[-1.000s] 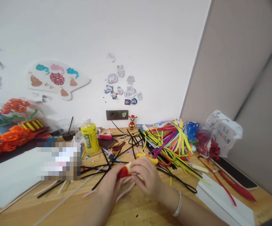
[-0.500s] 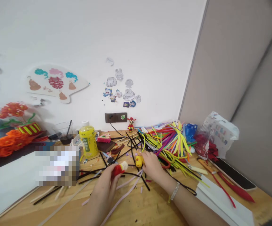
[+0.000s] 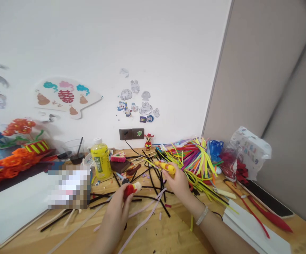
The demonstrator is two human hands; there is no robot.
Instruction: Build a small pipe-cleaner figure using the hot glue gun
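Note:
My left hand (image 3: 115, 211) is closed around a small red and cream fuzzy piece (image 3: 131, 188), held just above the wooden table (image 3: 166, 236). My right hand (image 3: 178, 180) is raised over the table and grips a yellow tool (image 3: 166, 167) with an orange tip pointing left. A silver bracelet (image 3: 202, 215) is on my right wrist. Black pipe cleaners (image 3: 153, 176) lie scattered under both hands, and a pale pink one (image 3: 144, 220) runs toward the near edge.
A heap of coloured pipe cleaners (image 3: 195, 158) lies right of my right hand. A yellow bottle (image 3: 100, 158), a plastic cup (image 3: 73, 148) and orange pipe-cleaner flowers (image 3: 12, 157) stand at the left. Red scissors (image 3: 264, 211), white paper (image 3: 253, 229) and a plastic bag (image 3: 248, 148) are at the right.
My right hand left the red piece, reached to the yellow tool on the table, picked it up and lifted it. My left hand stayed on the red piece.

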